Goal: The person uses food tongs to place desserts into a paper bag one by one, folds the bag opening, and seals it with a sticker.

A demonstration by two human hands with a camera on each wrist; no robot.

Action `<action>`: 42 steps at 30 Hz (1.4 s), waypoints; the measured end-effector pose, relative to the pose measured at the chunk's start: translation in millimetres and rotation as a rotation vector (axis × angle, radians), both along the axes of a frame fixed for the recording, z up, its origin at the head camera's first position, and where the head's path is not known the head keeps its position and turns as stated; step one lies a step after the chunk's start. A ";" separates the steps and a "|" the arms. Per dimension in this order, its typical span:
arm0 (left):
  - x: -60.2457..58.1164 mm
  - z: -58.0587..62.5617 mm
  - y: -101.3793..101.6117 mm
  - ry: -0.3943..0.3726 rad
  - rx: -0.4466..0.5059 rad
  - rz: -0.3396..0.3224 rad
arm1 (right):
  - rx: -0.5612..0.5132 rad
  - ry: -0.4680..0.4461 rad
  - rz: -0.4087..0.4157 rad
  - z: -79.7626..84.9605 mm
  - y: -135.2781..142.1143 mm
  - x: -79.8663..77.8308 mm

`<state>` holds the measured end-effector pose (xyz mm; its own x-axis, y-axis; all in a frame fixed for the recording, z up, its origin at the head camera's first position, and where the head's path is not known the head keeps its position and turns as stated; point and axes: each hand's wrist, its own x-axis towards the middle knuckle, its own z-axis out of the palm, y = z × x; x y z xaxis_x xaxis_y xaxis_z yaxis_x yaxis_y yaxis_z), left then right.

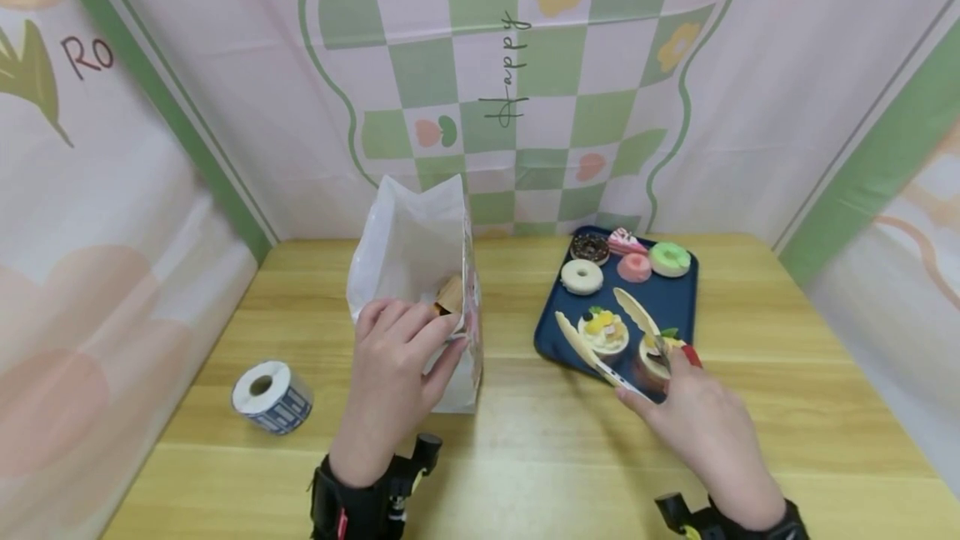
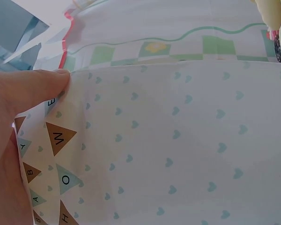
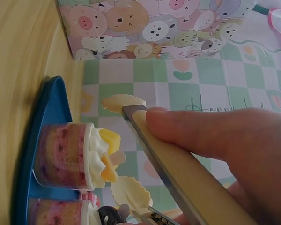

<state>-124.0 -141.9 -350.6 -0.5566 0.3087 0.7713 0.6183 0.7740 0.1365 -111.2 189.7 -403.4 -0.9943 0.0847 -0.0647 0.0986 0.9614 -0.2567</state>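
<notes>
My left hand (image 1: pixel 397 357) grips the near rim of a white paper bag (image 1: pixel 408 248) that stands with its mouth wide. A brown item (image 1: pixel 450 296) shows inside the bag, partly hidden. In the left wrist view, the thumb (image 2: pixel 40 89) presses the bag's heart-printed side. My right hand (image 1: pixel 701 415) holds food tongs (image 1: pixel 581 348) with beige tips, their arms spread over a dark blue tray (image 1: pixel 551 323). Between the arms, in the head view, appears a fruit-topped cup cake (image 1: pixel 602 333); contact cannot be told. A second cup cake (image 1: pixel 651 361) is partly covered by the tongs and hand.
Toward the tray's back sit a chocolate donut (image 1: pixel 589 248), a white donut (image 1: pixel 582 277), a green donut (image 1: pixel 670 258), a pink cake slice (image 1: pixel 624 241) and a small pink cake (image 1: pixel 634 267). A label roll (image 1: pixel 272 397) stands left on the wooden table (image 1: pixel 510 457).
</notes>
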 end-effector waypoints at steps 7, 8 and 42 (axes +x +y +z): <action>-0.3 -0.3 -0.6 0.002 0.000 0.003 | 0.024 -0.052 0.021 3.9 -1.4 -5.7; -0.3 -0.3 -0.7 0.002 -0.001 0.003 | 0.027 -0.060 0.027 4.8 -1.2 -7.0; -1.1 -0.7 -1.1 -0.013 0.002 0.007 | -0.035 0.035 0.120 4.3 7.9 -25.3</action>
